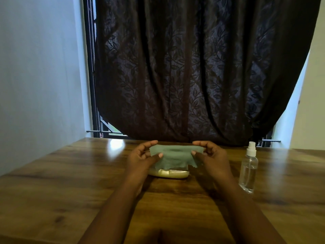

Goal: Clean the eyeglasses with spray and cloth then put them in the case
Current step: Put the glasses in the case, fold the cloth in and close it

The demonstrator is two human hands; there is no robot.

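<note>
Hands (140, 155) (211, 154) pinch cloth (174, 155) above case (168, 174); spray bottle (248, 171) holds clear liquid.

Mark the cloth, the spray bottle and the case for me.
green cloth (173, 156): head view, middle of the stretched fabric.
spray bottle (248, 170): head view, clear body.
case (168, 173): head view, pale front edge showing below the cloth.

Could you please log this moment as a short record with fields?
cloth: green cleaning cloth, stretched between both hands above the table
left hand: pinches the cloth's left edge
right hand: pinches its right edge
case: pale gold case on the wooden table, partly hidden by the cloth
spray bottle: upright, right of the hands
eyeglasses: not visible
</note>
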